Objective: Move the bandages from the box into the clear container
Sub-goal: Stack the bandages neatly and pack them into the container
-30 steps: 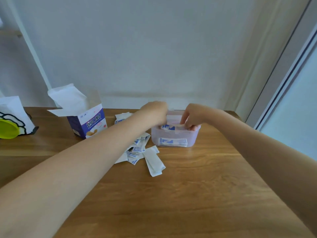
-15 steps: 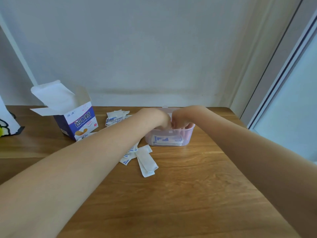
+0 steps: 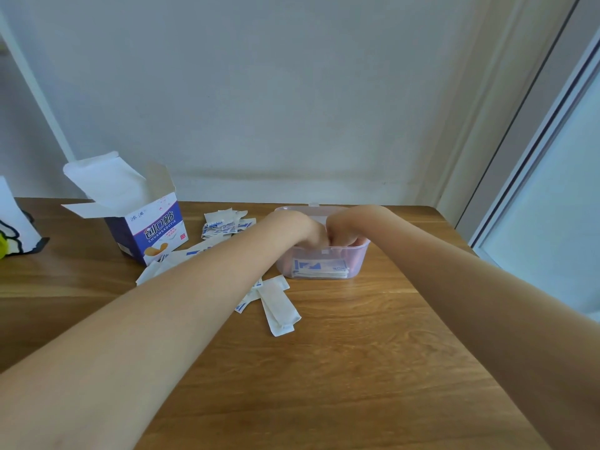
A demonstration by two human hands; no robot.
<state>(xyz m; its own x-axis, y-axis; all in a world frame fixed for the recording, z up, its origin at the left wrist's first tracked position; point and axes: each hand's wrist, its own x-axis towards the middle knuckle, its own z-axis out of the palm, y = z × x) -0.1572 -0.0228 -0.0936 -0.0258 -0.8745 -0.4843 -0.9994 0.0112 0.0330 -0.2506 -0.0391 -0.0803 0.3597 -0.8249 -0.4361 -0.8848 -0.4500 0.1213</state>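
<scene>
Both hands are down in the clear container [image 3: 324, 267], knuckles up, touching each other at the middle. Left hand [image 3: 300, 230] comes in over the container's left end, right hand [image 3: 349, 227] over the right end. Fingers of both are curled down past the rim & hidden inside, so can't tell whether either one has hold of anything or just presses on what's in there.

The container sits on the wooden table [image 3: 357, 368], towards the far edge, near the wall. Through its front wall a flat stack of bandages [image 3: 319, 268] shows at the bottom, white wrappers w/ blue print, lying level.

More bandages are outside it, loose on the table. One bunch [image 3: 227, 224] lies behind the left forearm, between the box & the container. Another lot [image 3: 175, 259] pokes out from under the left forearm just beside the box. A long white one [image 3: 279, 308] lies in front of the container's left corner, a few smaller ones next to it, partly under the arm.

The box [image 3: 156, 232] stands at the left, well apart from the container, top flaps open, blue & white w/ printed lettering. What's inside it can't be seen.

At the far left edge a white object w/ black outline & a bit of yellow-green [image 3: 13, 228] is cut off by the frame.
</scene>
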